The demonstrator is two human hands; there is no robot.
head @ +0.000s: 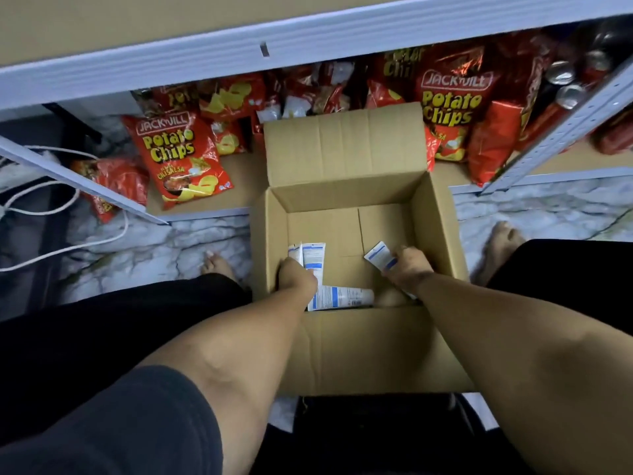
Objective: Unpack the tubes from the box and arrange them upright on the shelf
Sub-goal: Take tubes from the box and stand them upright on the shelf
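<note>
An open cardboard box (346, 197) stands on the floor between my feet. Both of my hands reach down inside it. My left hand (296, 275) is closed around white tubes with blue print (312, 257) near the box's left wall. My right hand (407, 267) grips another white and blue tube (378, 255) at the right side. One more tube (342, 298) lies flat on the box bottom against the near wall, between my wrists. The rest of the box bottom is bare cardboard.
A metal shelf beam (239, 51) runs across above the box. The low shelf behind the box holds red potato chip bags (174, 159) and cans (565, 87). White cables (68, 200) lie on the marble floor (154, 241) at left. My bare feet flank the box.
</note>
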